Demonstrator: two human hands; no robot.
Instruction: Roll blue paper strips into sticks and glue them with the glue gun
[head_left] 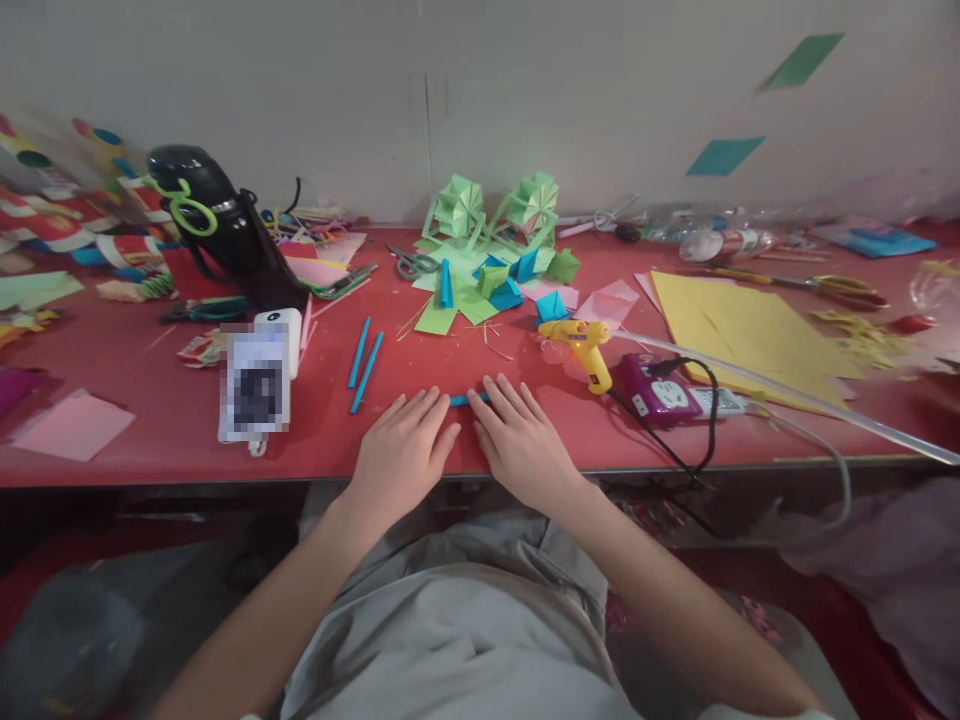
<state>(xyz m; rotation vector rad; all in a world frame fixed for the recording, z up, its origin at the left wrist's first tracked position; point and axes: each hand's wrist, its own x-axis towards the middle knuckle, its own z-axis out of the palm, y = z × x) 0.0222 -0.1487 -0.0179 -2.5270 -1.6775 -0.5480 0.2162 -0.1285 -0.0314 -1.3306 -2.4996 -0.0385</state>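
Both hands lie flat on the red table near its front edge. My left hand (401, 445) has its fingers stretched forward over the left end of a thin blue paper tube (466, 399). Over the right end of that tube rests my right hand (519, 430), fingers also stretched out. Only the tube's middle shows between the hands. Two more blue paper tubes (366, 372) lie to the left of my left hand. A yellow hot glue gun (581, 345) with a long clear glue stick is to the right of my right hand.
Green folded-paper models (459, 208) stand at the back, with blue and green paper pieces before them. A purple power socket (660, 390) with cords sits right, beside yellow paper sheets (720, 330). At left are a phone (259, 385), a black bottle (217, 225) and scissors (411, 263).
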